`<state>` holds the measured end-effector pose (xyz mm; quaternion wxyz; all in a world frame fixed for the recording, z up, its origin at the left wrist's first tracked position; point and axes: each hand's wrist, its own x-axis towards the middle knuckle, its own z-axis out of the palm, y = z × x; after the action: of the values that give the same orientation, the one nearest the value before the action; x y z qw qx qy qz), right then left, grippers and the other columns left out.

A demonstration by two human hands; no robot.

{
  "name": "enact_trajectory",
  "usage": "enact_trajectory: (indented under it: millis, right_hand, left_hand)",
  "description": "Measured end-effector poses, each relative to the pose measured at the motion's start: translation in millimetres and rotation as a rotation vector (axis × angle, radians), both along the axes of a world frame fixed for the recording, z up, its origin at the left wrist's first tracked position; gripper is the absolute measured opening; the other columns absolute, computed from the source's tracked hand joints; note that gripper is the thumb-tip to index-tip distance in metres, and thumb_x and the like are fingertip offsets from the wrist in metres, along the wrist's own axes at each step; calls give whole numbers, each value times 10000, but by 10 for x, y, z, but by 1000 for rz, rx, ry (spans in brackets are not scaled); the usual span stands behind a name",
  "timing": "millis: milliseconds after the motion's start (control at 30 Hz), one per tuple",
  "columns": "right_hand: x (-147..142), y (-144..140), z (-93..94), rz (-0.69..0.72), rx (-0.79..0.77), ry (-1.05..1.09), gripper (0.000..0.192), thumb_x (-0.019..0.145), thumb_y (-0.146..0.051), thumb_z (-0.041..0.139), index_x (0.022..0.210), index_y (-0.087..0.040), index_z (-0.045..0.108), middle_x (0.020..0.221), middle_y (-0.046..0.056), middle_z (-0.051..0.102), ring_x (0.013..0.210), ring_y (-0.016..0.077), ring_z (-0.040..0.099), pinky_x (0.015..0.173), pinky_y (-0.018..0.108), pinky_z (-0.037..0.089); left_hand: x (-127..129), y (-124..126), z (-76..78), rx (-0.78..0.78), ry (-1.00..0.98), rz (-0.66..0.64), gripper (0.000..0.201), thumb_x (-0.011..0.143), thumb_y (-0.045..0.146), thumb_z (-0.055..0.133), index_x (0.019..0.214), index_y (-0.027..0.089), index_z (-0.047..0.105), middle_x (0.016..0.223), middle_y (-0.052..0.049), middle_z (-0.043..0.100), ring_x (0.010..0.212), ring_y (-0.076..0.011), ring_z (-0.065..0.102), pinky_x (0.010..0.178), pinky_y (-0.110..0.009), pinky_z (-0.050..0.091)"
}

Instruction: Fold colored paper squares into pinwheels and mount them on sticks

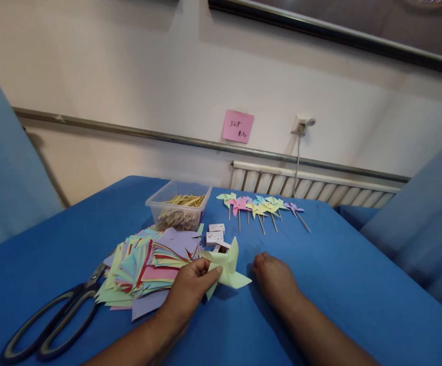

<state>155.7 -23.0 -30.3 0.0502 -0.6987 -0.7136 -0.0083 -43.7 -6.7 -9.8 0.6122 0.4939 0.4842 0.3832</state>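
Two hands are ours on the blue table (358, 284), and we go across it from the left. Farthest left lie the black-handled scissors (53, 320), blades shut and pointing toward the stack of coloured paper squares (148, 269), their tips just under its edge. The stack is loose and fanned, with purple, green, pink and red sheets. Behind it stands a clear plastic tub (179, 206) holding thin wooden sticks.

Our left hand (188, 292) rests at the right edge of the stack. Its thumb and fingers are pinched together on a pale green folded paper pinwheel (226, 267), which we hold just above the cloth, its points sticking up and out to the right. Just behind the pinwheel lie a few small white boxes (215, 235), close together.

Our right hand (274, 279) lies near the pinwheel but apart from it, knuckles up, fingers curled loosely down onto the table; it holds nothing that we can see.

Farther back, right of the tub, a row of finished pinwheels on sticks (261, 206) lies flat, in green, pink, blue and purple. On the wall above them we see a pink sticky note (238, 126) with handwriting, and beside it a small white wall fitting (302, 124) with a cord hanging down.
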Motion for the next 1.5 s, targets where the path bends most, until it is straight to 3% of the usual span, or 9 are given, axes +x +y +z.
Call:
enact_trajectory:
  millis: [633,933,1233,1500]
  right_hand:
    - [-107,-27,64,35,-18,-102,195,812,-70,472,819,-135,656,842,111,663,752,222,644,613,268,423]
    - [-59,-7,-1,-3,-15,-59,189,855,-170,472,848,-129,656,851,125,663,765,213,646,634,270,425]
    - [-94,-34,60,-25,-14,-38,209,846,-114,446,836,-126,655,853,126,659,779,219,643,632,272,424]
    - [-23,-18,35,-40,-18,10,206,839,-103,445,842,-120,651,852,125,659,767,206,639,641,262,417]
  left_hand:
    - [13,15,17,14,-15,-8,244,621,382,691,651,158,598,572,17,614,519,-119,529,488,-214,390]
    - [10,-14,4,3,7,10,250,636,388,683,658,154,595,590,6,627,527,-118,532,491,-212,388]
    - [18,6,55,22,35,30,300,568,430,709,637,152,623,563,-1,632,522,-156,570,482,-239,415]
    - [-9,34,-11,32,68,13,313,607,449,687,647,154,591,563,11,615,506,-134,543,466,-221,386]
